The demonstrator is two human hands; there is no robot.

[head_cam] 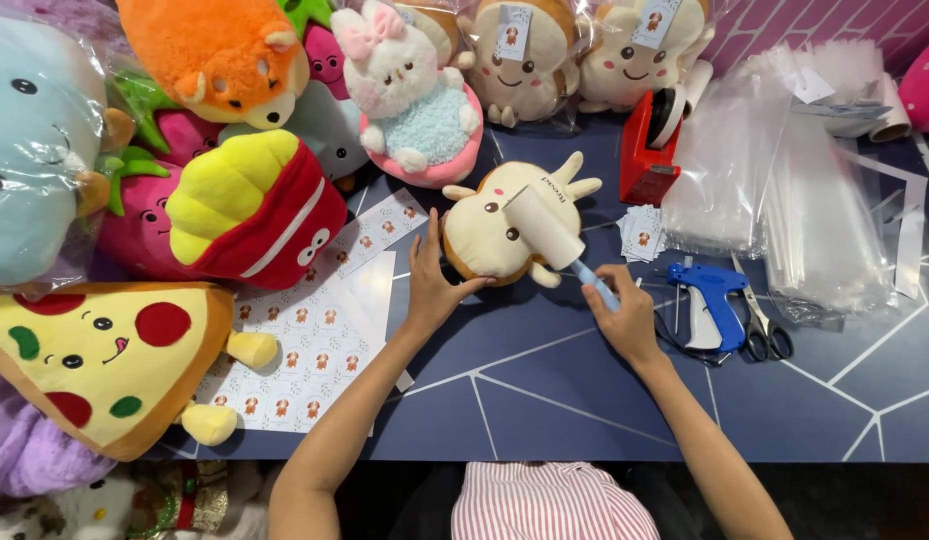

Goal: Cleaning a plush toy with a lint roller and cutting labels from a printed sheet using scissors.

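Observation:
A cream plush toy (490,225) with a brown edge and a small face lies on the dark blue table (545,390). My left hand (432,282) presses against its lower left side and steadies it. My right hand (619,310) grips the light blue handle of a lint roller (547,228), whose white roll rests on the toy's right half.
Plush toys crowd the left and back: a pizza slice (95,355), a red fries pouch (255,205), a white bunny (410,90). Sticker sheets (315,330) lie left of my hands. A red tape dispenser (650,150), blue tagging gun (710,300), scissors (765,330) and clear bags (785,190) sit right.

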